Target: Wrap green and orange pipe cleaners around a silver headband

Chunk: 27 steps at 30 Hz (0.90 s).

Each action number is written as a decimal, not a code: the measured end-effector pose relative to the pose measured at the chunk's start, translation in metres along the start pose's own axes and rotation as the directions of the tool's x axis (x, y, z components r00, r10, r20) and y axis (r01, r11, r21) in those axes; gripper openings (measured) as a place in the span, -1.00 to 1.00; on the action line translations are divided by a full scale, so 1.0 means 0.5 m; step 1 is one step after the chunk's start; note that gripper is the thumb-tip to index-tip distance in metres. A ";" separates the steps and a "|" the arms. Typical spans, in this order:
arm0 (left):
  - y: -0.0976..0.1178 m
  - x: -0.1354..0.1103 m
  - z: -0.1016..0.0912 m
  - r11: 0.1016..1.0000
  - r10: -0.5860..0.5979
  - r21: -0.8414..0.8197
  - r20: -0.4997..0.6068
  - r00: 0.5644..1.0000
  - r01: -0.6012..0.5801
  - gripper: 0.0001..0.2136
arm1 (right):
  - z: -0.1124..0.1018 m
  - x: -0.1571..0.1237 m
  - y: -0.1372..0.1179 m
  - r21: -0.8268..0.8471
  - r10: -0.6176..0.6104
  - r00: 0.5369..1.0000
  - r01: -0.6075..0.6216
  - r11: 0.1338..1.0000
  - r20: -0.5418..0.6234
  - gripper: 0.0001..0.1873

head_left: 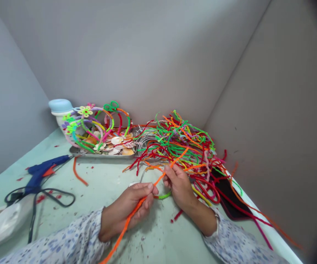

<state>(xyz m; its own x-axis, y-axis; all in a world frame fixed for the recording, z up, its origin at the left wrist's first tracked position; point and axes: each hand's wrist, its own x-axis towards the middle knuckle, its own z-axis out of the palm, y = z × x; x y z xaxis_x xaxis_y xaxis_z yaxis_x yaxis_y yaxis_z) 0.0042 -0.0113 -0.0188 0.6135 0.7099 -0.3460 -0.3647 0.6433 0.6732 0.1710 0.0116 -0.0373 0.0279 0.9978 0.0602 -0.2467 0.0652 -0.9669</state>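
Note:
My left hand (128, 211) is closed around an orange pipe cleaner (136, 209) that runs from the bottom edge up toward the pile. My right hand (179, 187) pinches the same orange strand higher up, near its fingertips. A short green pipe cleaner piece (164, 196) and a thin grey wire band (144, 175) lie between the two hands. Just beyond the fingers sits a big tangled pile of pipe cleaners (185, 145) in red, green, orange and yellow.
A metal tray (100, 154) holds shells and several pipe-cleaner-wrapped headbands (92, 124). A blue glue gun (43, 172) with a black cord lies at left. A loose orange piece (78, 174), a pale blue-topped container (61, 108) and a dark flat object (229, 198) are nearby. Grey walls enclose the table.

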 end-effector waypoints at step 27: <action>-0.007 0.007 -0.004 0.997 0.050 0.064 -0.111 0.993 -0.043 -0.83 | -0.004 0.010 0.003 0.079 0.023 0.998 -0.018 0.997 -0.058 -0.65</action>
<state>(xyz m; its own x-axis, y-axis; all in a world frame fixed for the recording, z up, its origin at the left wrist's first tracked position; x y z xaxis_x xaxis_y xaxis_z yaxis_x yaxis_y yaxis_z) 0.0061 -0.0103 -0.0235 0.5130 0.7687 -0.3822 -0.3449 0.5922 0.7282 0.1729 0.0166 -0.0391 0.0788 0.9966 0.0238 -0.3230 0.0481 -0.9452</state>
